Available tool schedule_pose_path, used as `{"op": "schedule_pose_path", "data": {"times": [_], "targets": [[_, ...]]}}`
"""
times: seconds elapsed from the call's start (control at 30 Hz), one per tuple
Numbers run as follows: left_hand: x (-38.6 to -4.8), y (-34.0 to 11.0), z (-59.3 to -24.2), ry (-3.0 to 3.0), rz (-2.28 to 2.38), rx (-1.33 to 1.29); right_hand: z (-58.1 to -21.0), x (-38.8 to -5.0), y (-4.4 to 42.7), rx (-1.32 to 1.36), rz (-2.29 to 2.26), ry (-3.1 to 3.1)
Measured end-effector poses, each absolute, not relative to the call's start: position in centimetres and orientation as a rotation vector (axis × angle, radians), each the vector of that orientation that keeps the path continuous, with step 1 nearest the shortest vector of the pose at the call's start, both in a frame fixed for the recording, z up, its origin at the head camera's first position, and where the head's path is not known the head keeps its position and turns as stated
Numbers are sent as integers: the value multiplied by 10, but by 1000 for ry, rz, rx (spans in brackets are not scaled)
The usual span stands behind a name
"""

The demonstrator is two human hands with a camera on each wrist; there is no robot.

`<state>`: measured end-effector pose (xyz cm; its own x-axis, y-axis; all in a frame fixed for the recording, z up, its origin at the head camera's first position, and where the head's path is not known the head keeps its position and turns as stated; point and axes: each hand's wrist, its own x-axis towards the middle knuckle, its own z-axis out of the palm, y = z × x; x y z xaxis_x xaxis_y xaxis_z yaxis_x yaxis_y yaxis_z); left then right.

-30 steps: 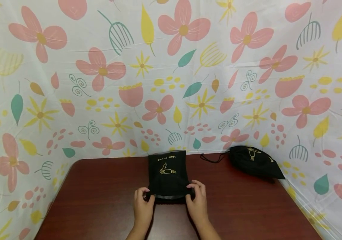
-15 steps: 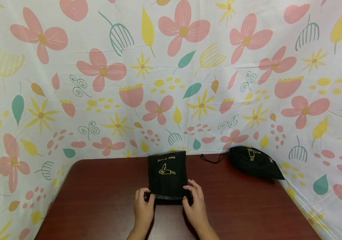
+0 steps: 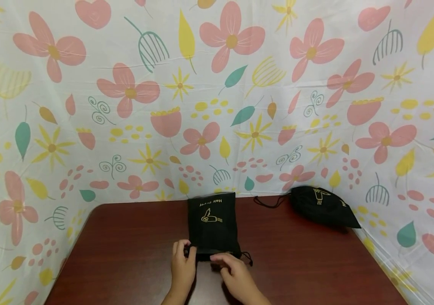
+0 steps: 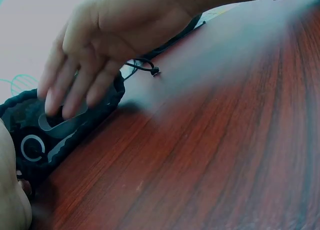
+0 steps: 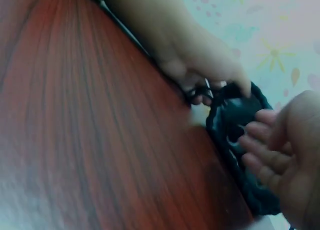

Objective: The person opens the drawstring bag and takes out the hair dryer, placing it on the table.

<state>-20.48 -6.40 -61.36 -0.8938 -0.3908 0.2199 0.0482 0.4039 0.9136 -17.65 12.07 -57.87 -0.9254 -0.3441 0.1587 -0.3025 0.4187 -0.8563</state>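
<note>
A black drawstring bag [image 3: 214, 233] printed with "Hair Dryer" and a gold dryer drawing lies flat on the table, its mouth toward me. My left hand [image 3: 183, 267] pinches the left corner of the mouth, with thumb and fingers on the rim [image 5: 215, 110]. Bent slightly, the fingers of my right hand [image 3: 237, 275] reach into or just before the mouth and grip nothing visible. Inside the bag shows a dark item with a pale ring [image 4: 32, 148], partly covered; its kind is unclear. The drawstring end [image 4: 154, 70] hangs loose by the right corner.
A second, fuller black bag [image 3: 323, 209] with the same print lies at the back right of the brown wooden table [image 3: 133, 237], its cord [image 3: 272, 205] trailing left. A flower-patterned cloth [image 3: 217, 106] stands behind and along the sides.
My right hand has let go of the mouth's right corner and moved left to the middle of the mouth. The drawstring on the right now shows. My left hand stays put.
</note>
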Motion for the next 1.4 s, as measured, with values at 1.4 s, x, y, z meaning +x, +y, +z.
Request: {"op": "schedule_pose_path", "data": {"times": [1.4], "targets": [[-201, -62, -613, -2206, -1449, 152, -581, -175, 105, -477, -1299, 2911]]}}
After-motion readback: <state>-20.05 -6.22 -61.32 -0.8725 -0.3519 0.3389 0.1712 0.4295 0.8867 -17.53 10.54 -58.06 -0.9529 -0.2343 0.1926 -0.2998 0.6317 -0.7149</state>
